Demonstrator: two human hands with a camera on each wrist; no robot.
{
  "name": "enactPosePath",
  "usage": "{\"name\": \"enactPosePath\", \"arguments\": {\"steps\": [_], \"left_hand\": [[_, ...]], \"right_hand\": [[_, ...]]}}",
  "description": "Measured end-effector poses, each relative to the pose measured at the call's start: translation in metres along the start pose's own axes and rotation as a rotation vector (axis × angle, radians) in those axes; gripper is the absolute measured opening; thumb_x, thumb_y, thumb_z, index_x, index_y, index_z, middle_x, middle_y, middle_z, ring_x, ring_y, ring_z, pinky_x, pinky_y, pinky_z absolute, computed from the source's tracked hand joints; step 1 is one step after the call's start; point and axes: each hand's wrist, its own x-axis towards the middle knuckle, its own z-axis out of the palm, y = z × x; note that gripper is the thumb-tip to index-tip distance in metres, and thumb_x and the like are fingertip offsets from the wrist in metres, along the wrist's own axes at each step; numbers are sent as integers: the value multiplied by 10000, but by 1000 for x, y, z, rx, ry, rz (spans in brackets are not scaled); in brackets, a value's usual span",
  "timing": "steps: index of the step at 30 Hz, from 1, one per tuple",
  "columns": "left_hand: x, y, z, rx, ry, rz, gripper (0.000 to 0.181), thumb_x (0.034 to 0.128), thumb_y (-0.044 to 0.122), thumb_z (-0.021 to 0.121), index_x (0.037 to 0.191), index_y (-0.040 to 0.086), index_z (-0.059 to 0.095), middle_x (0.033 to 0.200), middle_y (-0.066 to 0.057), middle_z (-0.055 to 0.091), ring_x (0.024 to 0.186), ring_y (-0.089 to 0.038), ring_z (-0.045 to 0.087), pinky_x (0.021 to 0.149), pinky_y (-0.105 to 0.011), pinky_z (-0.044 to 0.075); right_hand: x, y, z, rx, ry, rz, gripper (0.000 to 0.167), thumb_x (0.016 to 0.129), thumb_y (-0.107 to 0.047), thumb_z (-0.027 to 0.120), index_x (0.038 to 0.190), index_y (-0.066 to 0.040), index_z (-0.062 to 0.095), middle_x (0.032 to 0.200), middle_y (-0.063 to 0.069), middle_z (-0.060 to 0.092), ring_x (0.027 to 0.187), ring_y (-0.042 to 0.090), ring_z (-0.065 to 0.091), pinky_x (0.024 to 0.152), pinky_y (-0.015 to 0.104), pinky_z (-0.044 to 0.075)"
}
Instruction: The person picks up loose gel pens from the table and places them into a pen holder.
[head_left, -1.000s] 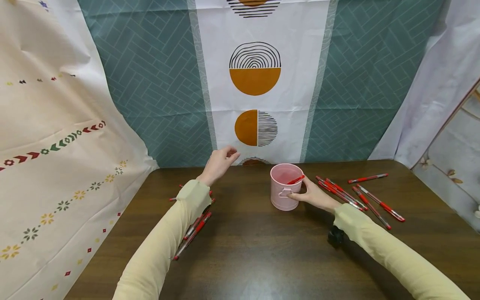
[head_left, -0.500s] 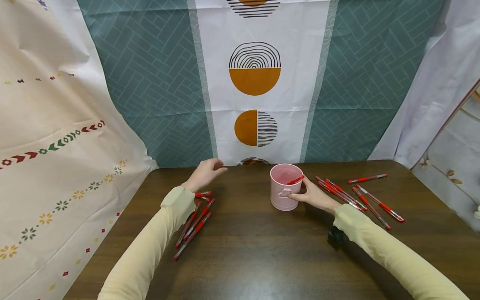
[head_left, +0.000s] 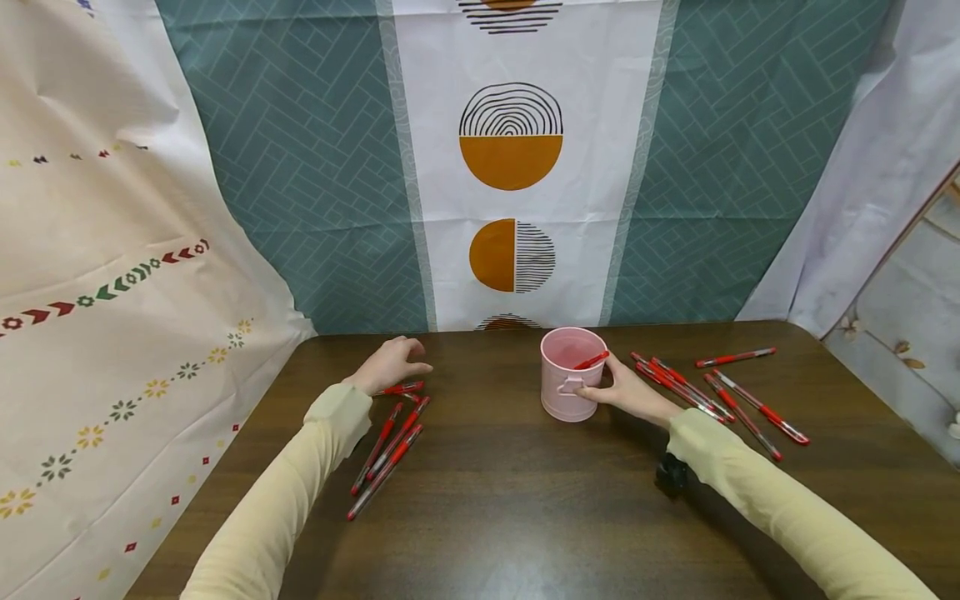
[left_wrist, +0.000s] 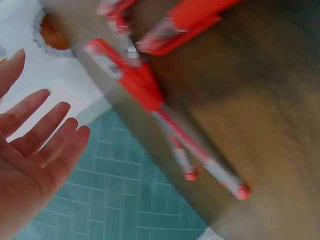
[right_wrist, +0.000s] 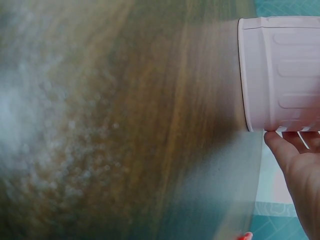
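Observation:
In the head view my left hand hovers near the back left of the table, its fingers loosely bent around nothing. Below and beside it lie several red-capped pens. The left wrist view, which is blurred, shows the left hand with spread fingers apart from a pen. My right hand grips a pink metal bucket by its right side, thumb by the small handle. One red pen leans inside against the rim. The right wrist view shows the fingers against the bucket's wall.
To the right of the bucket, several red pens lie in a loose group, with one apart toward the back. The brown table meets a patterned cloth at its far edge. Another cloth hangs at left.
My left hand has moved left and lower, away from the bucket and toward the left pens, more of which now show. The right hand and bucket have stayed still.

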Motion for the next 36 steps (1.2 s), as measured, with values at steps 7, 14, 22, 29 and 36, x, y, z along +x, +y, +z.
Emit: {"name": "enactPosePath", "arguments": {"steps": [7,14,22,29,36], "left_hand": [[-3,-11,10,36,-15,-11,417,837,241,654,1089,-77,558,1057,-209,532,980,-322,506,847,-426,397],[1,-13,20,42,-33,10,370,799,226,697,1013,-56,589,957,-145,548,901,-281,523,800,-394,424],[6,-19,25,52,-73,9,283,775,200,724,914,-14,601,868,-90,565,824,-244,540,728,-371,444],[5,-22,28,69,-72,20,237,761,203,734,833,18,604,784,-44,552,753,-206,528,682,-342,444],[3,-23,28,90,-58,36,186,763,176,731,769,34,611,707,-11,545,675,-175,505,619,-309,437]], "right_hand": [[-9,-29,1,3,-18,14,759,817,-184,679,1381,-10,202,1324,218,335,1206,348,290,952,543,240],[-9,-30,1,-7,-15,20,754,818,-164,678,1385,-13,203,1324,212,337,1203,339,297,954,531,248],[0,0,-1,2,-4,-7,766,800,-236,701,1386,-87,229,1303,138,372,1180,306,333,934,501,301],[1,5,0,5,9,-23,739,793,-271,707,1362,-109,264,1268,104,406,1161,272,364,933,482,308],[0,3,0,12,12,-17,749,794,-273,703,1366,-95,254,1276,110,399,1168,284,354,933,489,307]]}}
